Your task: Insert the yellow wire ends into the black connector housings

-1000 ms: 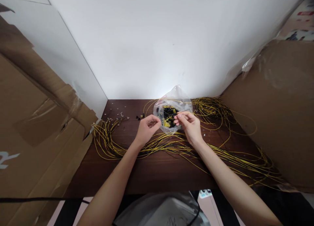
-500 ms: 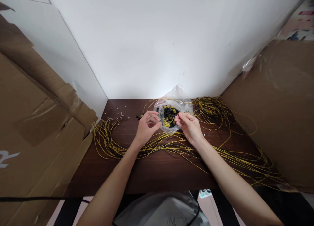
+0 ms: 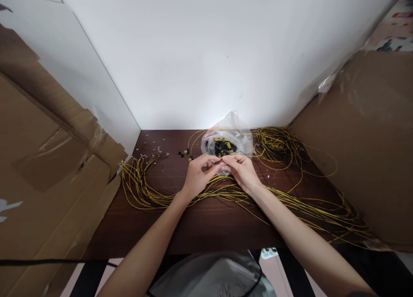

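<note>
My left hand (image 3: 200,175) and my right hand (image 3: 242,172) meet fingertip to fingertip in front of the plastic bag. Between them is a small black piece (image 3: 220,161), pinched by the left fingers; its exact kind is too small to make out. Thumb and fingers of my right hand are closed on a thin wire (image 3: 240,153) that loops up beside the hand. The clear bag (image 3: 240,136) stands open, holding many small black and yellow parts (image 3: 226,146). Beneath both hands runs a long bundle of yellow and black wires (image 3: 155,197) across the dark wooden table.
A coiled heap of yellow wires (image 3: 274,142) lies back right. Small black and yellow pieces (image 3: 185,152) and white bits (image 3: 158,151) are scattered back left. Cardboard (image 3: 48,168) borders the left, a carton (image 3: 361,151) the right, a white wall (image 3: 193,65) the back.
My hands have come together, moving slightly down toward me, away from the bag's mouth. My left fingers, apart before, now pinch the small black piece.
</note>
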A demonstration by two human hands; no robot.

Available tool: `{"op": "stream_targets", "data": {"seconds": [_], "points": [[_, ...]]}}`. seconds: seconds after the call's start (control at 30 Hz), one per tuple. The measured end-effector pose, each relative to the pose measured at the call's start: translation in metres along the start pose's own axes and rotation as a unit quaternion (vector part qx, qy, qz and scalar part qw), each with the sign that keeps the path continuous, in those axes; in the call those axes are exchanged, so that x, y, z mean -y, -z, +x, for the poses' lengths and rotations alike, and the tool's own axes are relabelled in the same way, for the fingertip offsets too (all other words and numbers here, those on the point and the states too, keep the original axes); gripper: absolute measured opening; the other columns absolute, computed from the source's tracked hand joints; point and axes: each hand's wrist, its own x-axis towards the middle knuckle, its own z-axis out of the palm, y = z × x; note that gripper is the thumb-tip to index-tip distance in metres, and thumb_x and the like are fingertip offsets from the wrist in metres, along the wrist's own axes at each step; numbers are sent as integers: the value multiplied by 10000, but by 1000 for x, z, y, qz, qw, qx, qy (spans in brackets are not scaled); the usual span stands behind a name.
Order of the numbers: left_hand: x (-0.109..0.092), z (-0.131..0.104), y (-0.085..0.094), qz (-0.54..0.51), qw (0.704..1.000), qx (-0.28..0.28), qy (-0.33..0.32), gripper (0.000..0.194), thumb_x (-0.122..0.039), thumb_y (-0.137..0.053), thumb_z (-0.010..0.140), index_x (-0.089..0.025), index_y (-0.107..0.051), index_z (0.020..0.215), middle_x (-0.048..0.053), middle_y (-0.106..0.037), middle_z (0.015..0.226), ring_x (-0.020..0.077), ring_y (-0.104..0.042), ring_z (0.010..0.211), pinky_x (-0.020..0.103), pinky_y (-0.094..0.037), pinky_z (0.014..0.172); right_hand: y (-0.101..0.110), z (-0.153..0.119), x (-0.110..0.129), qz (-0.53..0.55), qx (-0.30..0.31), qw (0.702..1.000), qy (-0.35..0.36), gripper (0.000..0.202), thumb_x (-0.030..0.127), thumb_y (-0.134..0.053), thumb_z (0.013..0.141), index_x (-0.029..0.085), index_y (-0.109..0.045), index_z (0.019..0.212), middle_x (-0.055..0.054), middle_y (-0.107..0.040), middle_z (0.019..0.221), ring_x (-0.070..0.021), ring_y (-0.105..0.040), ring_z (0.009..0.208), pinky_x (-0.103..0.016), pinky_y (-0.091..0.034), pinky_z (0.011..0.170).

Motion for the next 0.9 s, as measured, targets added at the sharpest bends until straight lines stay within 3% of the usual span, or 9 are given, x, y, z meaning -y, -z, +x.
{"op": "stream_targets", "data": {"seconds": [0.37, 0.7, 0.9], "points": [[1, 2, 0, 41, 997, -55, -19, 162, -234, -613, 766, -166, -686, 893, 51, -616, 764, 125, -543, 677, 235, -431, 603, 0, 2, -1, 6, 14, 1000, 3, 192, 268, -777, 595, 128, -672, 674, -27, -667, 644, -115, -652, 613, -202, -563, 637], [6, 2, 1, 31, 998, -49, 0, 195, -271, -615, 765, -179, -688, 922, 69, -641, 822, 152, -584, 742, 248, -471, 632, 1, 3, 0, 26, 26, 999, 3, 208, 299, -748, 641, 134, -639, 705, -37, -679, 670, -141, -665, 629, -241, -577, 639], [3, 3, 4, 48, 997, -51, -15, 182, -271, -619, 764, -179, -691, 903, 60, -638, 793, 139, -564, 699, 237, -452, 598, -1, 0, 3, 6, 25, 1000, 3, 226, 263, -783, 579, 146, -677, 741, -24, -685, 710, -121, -663, 659, -210, -565, 675]]}}
